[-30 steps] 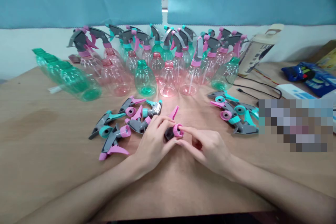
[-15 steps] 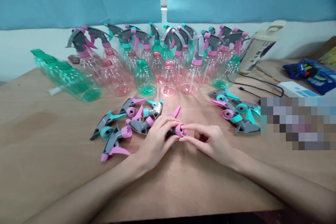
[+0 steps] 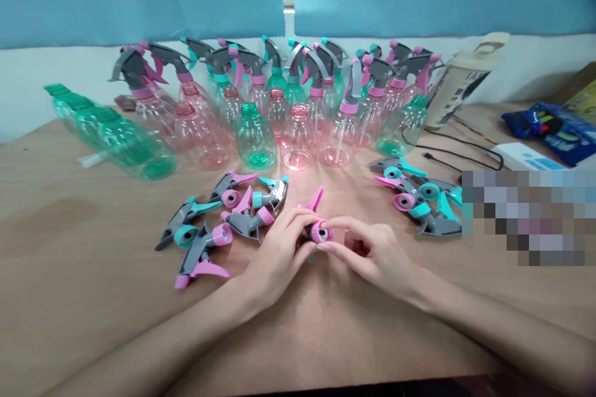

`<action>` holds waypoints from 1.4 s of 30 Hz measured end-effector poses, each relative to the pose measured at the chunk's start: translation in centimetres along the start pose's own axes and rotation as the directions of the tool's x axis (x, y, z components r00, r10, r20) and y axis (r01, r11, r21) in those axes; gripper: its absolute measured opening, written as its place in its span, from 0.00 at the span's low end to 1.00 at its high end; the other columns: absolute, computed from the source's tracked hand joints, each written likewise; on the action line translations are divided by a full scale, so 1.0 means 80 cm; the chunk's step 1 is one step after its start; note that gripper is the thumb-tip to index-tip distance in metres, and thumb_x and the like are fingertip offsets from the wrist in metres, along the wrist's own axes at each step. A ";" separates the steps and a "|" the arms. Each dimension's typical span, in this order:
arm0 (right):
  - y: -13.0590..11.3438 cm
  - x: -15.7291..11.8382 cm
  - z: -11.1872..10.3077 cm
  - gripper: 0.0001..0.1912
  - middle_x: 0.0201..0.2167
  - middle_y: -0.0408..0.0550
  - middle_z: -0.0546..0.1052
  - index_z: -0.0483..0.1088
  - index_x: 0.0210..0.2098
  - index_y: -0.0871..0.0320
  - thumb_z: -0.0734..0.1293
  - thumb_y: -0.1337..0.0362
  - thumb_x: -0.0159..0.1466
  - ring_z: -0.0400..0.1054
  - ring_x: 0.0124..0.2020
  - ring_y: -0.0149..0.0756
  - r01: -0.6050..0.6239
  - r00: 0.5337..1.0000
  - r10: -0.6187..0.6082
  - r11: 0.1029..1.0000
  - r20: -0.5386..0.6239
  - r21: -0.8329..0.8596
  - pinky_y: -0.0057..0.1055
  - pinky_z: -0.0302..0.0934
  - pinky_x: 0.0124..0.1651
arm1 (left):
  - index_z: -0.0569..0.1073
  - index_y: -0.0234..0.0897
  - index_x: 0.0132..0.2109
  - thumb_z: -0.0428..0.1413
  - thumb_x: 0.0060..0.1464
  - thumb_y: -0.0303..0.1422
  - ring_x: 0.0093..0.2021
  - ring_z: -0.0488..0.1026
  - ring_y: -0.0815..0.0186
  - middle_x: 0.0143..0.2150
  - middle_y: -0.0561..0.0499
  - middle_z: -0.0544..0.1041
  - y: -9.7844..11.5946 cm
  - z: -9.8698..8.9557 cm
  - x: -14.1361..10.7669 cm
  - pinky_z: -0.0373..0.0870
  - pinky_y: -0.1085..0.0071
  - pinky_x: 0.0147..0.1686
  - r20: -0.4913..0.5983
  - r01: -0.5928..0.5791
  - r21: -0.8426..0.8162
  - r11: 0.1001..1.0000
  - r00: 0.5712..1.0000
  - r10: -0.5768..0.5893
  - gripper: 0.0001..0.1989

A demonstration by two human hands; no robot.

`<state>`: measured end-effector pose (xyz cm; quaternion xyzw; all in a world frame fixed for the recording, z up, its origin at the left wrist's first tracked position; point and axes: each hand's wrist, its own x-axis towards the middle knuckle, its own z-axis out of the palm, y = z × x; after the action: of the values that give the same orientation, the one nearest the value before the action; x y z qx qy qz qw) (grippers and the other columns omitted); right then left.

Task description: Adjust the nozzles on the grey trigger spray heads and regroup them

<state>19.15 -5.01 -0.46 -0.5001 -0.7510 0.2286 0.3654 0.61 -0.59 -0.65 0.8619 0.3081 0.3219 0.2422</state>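
My left hand (image 3: 285, 254) is closed around a grey and pink trigger spray head (image 3: 321, 232), whose pink collar faces right and whose pink lever points up and away. My right hand (image 3: 377, 254) pinches that collar, with the index finger on its upper edge and the thumb low on it. My left fingers cover most of the sprayer's body. Left of my left hand lie several loose spray heads (image 3: 205, 254) with pink or turquoise parts. More of these spray heads (image 3: 431, 224) lie in a pile to the right of my right hand.
Pink and green see-through bottles (image 3: 298, 149) stand in rows behind my hands, many with spray heads fitted. Several green bottles (image 3: 153, 149) are at the left. A cream tumbler (image 3: 460, 84), black cable (image 3: 465, 164), white box (image 3: 526, 158) and blue packet (image 3: 559, 133) are at the right.
The spray head in my hands has turned slightly, so its collar opening faces me more. My right index finger has shifted a little along the collar. The view has moved slightly.
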 end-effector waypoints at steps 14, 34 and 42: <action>0.012 0.001 0.003 0.12 0.17 0.33 0.60 0.66 0.45 0.59 0.65 0.63 0.63 0.55 0.16 0.24 0.122 0.992 -0.122 0.992 -0.005 0.008 0.21 0.51 0.22 | 0.66 0.38 0.47 0.52 0.56 0.20 0.46 0.69 0.63 0.46 0.48 0.68 -0.002 0.002 0.000 0.68 0.67 0.45 0.036 0.050 -0.042 0.998 0.998 -0.049 0.14; 0.014 0.008 -0.006 0.08 0.21 0.38 0.70 0.65 0.43 0.57 0.60 0.60 0.67 0.61 0.20 0.25 0.099 0.989 -0.097 0.995 0.116 -0.014 0.23 0.54 0.27 | 0.66 0.39 0.47 0.55 0.58 0.27 0.50 0.67 0.61 0.47 0.49 0.69 0.002 0.001 0.004 0.65 0.62 0.50 0.102 0.059 -0.025 0.998 0.993 -0.056 0.10; 0.016 0.017 -0.017 0.09 0.20 0.39 0.69 0.67 0.34 0.58 0.59 0.61 0.67 0.61 0.19 0.25 -0.030 0.977 -0.016 0.977 0.211 0.210 0.21 0.55 0.24 | 0.68 0.39 0.45 0.56 0.56 0.27 0.48 0.68 0.60 0.46 0.49 0.70 0.005 0.002 0.004 0.66 0.61 0.48 0.120 0.110 -0.093 0.990 0.988 -0.098 0.09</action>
<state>20.65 -3.25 -0.10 -0.4338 -0.7551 0.3607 0.3340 1.06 -0.64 -0.36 0.8486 0.3217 0.2736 0.3188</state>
